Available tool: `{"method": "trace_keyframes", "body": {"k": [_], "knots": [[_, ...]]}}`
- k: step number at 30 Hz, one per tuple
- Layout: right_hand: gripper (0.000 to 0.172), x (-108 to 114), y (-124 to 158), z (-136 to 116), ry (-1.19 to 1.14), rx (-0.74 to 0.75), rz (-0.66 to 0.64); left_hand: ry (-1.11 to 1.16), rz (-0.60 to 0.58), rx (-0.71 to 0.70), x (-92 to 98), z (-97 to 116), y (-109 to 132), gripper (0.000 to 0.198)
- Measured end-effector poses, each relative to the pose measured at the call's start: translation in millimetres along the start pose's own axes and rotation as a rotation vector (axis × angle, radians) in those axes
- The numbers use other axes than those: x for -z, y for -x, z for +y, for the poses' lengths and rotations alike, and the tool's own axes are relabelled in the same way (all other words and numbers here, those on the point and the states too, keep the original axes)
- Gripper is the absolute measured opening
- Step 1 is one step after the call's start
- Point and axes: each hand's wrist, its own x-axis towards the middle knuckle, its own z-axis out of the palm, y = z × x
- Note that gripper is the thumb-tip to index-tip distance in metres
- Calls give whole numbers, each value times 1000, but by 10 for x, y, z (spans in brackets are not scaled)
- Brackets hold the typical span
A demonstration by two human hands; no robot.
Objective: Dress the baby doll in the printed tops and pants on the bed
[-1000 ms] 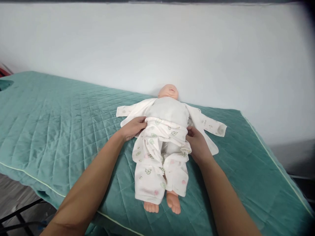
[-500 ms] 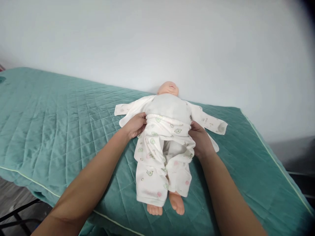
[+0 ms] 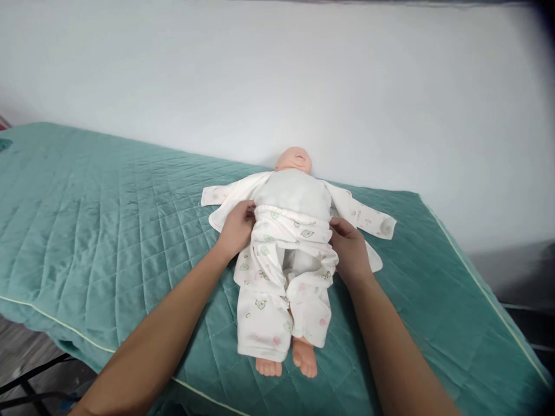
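Note:
A baby doll (image 3: 293, 159) lies on its back, its bare feet (image 3: 305, 357) toward me. It wears white printed pants (image 3: 263, 323), bunched at the waist and over the thighs. Around its shoulders and arms is a white printed jacket (image 3: 368, 217), spread wide at the front so the pale grey torso (image 3: 291, 192) shows. My left hand (image 3: 236, 228) is closed on the pants' waistband at the doll's hip on the left. On the other side, my right hand (image 3: 350, 248) pinches the pants near the waist, its fingertips partly hidden by cloth.
A green quilted cover (image 3: 130, 231) with pale piping lies over the bed beneath the doll. Behind it rises a plain white wall (image 3: 195, 75). Dark metal legs (image 3: 32, 387) and wood-look floor show at the lower left.
My view has tilted and shifted slightly. Both hands stay at the sides of the waistband, with the fingers a little rearranged; the doll and its clothes look much the same.

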Motion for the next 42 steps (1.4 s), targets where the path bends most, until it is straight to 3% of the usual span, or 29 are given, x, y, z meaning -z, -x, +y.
{"method": "trace_keyframes", "body": {"k": [2,5,7,9,13,21,30,33,38,42], "knots": [[17,13,7,-13,62,32,67,-42,124,-88,12,-3,24,38],[15,8,77,-88,163,219,175,-130,219,-286,35,36,47,29],[13,-4,141,-148,221,339,152,-173,206,-381,41,89,65,23],[11,-11,187,-191,277,457,48,-207,164,-442,38,146,87,20],[12,9,171,-209,402,642,-94,-238,45,-490,42,217,110,18],[27,83,73,-170,664,655,-227,-266,-210,-348,108,327,61,11],[19,27,57,-194,625,725,-281,-329,-293,-370,113,361,-50,14],[20,-6,-9,-239,608,737,-253,-374,-301,-313,85,406,-179,14],[25,-121,-287,-331,706,566,-134,-438,-238,-245,-5,437,-529,14],[31,-190,-583,-325,596,403,-147,-273,-214,-126,-79,354,-748,17]]}}
